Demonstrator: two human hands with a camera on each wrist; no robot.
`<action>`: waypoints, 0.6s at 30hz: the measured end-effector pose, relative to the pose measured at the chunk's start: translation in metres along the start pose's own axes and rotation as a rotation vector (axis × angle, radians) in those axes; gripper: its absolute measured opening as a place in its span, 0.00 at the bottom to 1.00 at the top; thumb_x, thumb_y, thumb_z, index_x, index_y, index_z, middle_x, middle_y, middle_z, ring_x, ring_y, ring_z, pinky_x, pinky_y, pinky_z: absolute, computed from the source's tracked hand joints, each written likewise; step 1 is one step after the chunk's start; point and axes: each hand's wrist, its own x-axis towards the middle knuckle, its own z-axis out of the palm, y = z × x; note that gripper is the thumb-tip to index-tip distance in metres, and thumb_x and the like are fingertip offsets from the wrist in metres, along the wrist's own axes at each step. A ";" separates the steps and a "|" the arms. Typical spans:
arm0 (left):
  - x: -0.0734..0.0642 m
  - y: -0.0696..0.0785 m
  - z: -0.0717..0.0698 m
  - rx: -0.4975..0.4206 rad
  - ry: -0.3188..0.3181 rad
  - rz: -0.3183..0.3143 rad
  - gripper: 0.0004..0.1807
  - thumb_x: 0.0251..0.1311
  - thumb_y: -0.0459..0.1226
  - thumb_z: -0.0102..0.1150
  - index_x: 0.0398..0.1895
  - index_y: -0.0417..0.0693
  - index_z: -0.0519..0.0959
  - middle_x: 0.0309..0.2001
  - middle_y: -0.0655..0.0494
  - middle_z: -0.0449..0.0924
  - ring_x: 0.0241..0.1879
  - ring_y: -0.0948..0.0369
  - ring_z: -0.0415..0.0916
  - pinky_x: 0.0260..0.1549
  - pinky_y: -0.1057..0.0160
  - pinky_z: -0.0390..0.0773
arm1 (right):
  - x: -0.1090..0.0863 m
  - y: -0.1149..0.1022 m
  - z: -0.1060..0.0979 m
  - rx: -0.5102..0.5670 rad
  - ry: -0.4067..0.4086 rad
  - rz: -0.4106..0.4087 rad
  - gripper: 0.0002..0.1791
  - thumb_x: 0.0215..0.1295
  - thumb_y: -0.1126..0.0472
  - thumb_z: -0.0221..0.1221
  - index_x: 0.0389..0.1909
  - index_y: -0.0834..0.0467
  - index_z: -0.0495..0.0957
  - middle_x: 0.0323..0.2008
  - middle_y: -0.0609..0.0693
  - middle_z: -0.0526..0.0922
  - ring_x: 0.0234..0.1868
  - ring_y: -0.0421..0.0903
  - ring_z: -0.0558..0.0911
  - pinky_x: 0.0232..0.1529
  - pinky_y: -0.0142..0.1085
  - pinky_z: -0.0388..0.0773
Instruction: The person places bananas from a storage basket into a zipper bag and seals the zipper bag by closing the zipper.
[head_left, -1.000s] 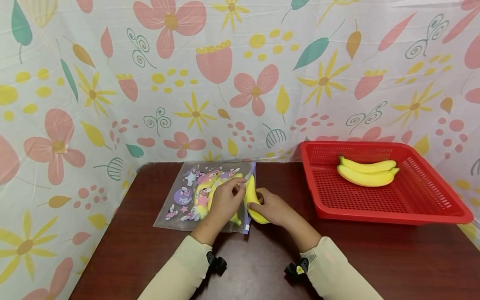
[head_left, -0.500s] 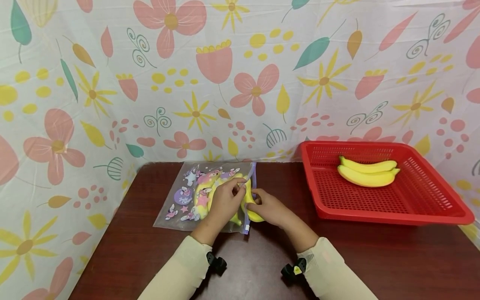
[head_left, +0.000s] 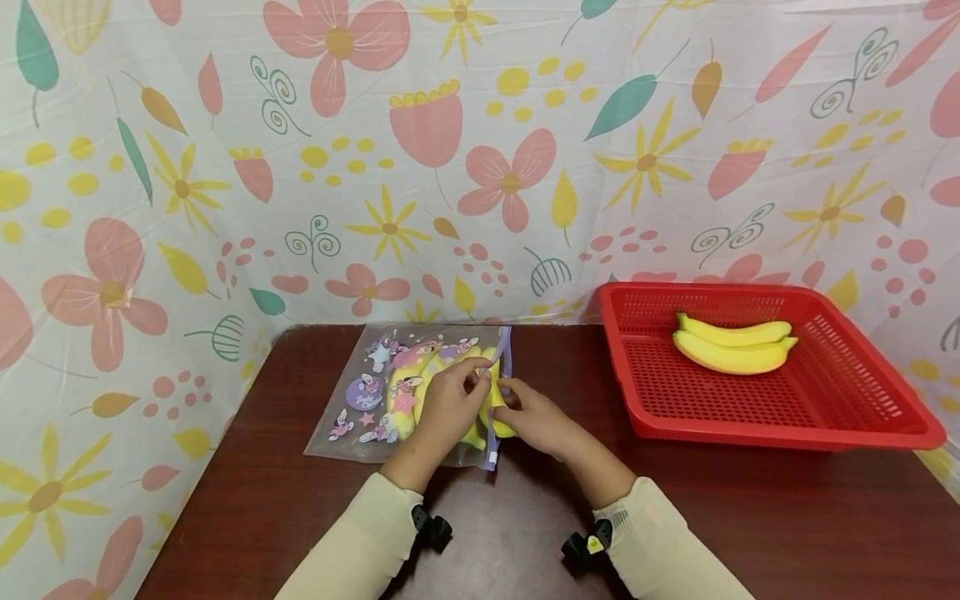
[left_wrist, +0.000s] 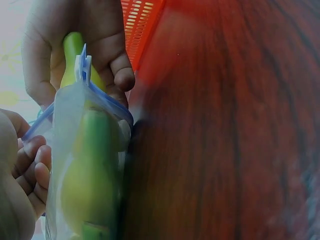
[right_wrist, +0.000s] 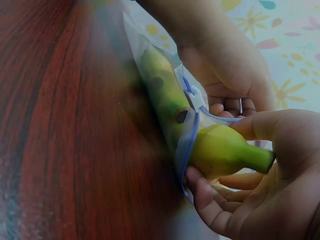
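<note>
A clear zip bag (head_left: 335,429) with cartoon prints and a purple zip edge lies on the table, its mouth facing right. Several bananas show inside it. My left hand (head_left: 452,400) lies over the bag and pinches the upper lip of its mouth. My right hand (head_left: 542,421) grips a yellow banana (right_wrist: 220,150) that is partly inside the mouth. The green stem end points out toward my right palm in the right wrist view. In the left wrist view a green banana end (left_wrist: 97,132) shows through the plastic. The left fingertips are partly hidden.
A red perforated basket (head_left: 637,417) stands to the right, with two bananas (head_left: 735,354) lying side by side in it. A flowered cloth (head_left: 480,167) hangs behind the dark brown table (head_left: 510,533).
My right hand has moved slightly left, pushing the banana deeper into the bag. Less of the banana sticks out now. My left hand stays at the bag's lip.
</note>
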 end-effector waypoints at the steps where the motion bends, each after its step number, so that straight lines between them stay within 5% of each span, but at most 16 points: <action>1: 0.000 0.000 0.000 0.000 -0.001 -0.001 0.14 0.70 0.41 0.55 0.54 0.49 0.84 0.24 0.60 0.76 0.17 0.66 0.66 0.16 0.68 0.67 | 0.000 0.000 0.001 -0.002 0.004 0.004 0.33 0.70 0.55 0.58 0.73 0.62 0.64 0.59 0.61 0.81 0.52 0.50 0.82 0.47 0.42 0.81; 9: 0.000 0.000 0.001 0.000 0.003 0.003 0.14 0.70 0.40 0.56 0.53 0.49 0.84 0.24 0.60 0.76 0.18 0.67 0.67 0.18 0.69 0.66 | 0.003 0.005 0.004 -0.019 0.035 -0.014 0.31 0.71 0.56 0.57 0.72 0.60 0.66 0.62 0.60 0.79 0.59 0.56 0.80 0.54 0.46 0.80; 18: -0.001 0.000 0.002 0.013 0.000 0.009 0.14 0.71 0.39 0.56 0.54 0.48 0.84 0.24 0.60 0.76 0.19 0.67 0.66 0.19 0.69 0.67 | 0.006 0.010 0.010 0.041 0.071 -0.046 0.26 0.70 0.60 0.57 0.68 0.60 0.72 0.55 0.60 0.79 0.52 0.52 0.83 0.45 0.38 0.79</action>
